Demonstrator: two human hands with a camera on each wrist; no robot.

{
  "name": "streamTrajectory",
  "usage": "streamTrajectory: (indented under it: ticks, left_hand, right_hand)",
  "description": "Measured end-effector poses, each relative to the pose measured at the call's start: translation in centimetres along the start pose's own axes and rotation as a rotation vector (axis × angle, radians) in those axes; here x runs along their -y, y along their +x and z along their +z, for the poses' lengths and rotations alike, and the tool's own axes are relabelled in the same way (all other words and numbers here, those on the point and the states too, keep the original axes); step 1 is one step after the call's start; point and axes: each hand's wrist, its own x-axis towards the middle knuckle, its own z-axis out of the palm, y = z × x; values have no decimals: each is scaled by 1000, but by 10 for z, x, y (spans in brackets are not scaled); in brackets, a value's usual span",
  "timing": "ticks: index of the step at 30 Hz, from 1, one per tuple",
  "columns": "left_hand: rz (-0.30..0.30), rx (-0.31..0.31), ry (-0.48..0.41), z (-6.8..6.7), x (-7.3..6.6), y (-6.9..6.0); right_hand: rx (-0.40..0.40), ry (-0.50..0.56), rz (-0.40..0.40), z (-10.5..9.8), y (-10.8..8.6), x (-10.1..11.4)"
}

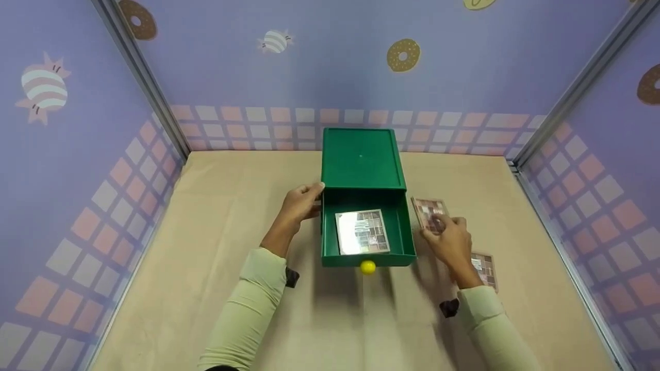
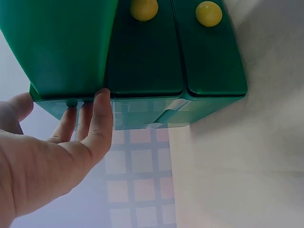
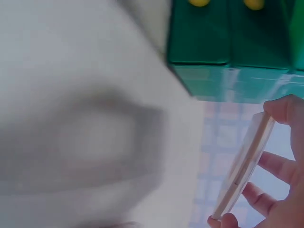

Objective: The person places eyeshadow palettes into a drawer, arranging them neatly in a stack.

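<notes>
We see a green cabinet [image 1: 362, 157] on the tabletop [image 1: 170, 309], its top drawer [image 1: 394, 260] pulled out, a yellow knob [image 1: 367, 267] in front; the left-wrist view shows two lower drawers [image 2: 145, 66] closed. The open drawer contains one flat box [image 1: 363, 232], slightly turned, its left half bright with glare, its right marked with small squares. Just right of the drawer we note the held box [image 1: 427, 210], thin, pinkish and patterned with squares; farther right lies a similar loose box [image 1: 485, 268], partly hidden by the wrist. The left hand [image 1: 299, 206] grips the cabinet's left edge, fingers against its side. The right hand [image 1: 451, 239] grips the held box, thumb at one edge, fingers spread.
</notes>
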Motion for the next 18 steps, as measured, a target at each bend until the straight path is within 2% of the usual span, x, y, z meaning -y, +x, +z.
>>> streamTrajectory:
  ticks: [7, 12, 18]
  left_hand:
    - [-1, 12, -16, 0, 0, -1]
    - [-4, 17, -18, -1, -1, 0]
    - [-4, 26, -28, -2, -2, -1]
  right_hand:
    - [-93, 101, -81, -27, 5, 24]
    - [-120, 158, -141, -43, 8, 41]
    - [-142, 215, -217, -54, 9, 57]
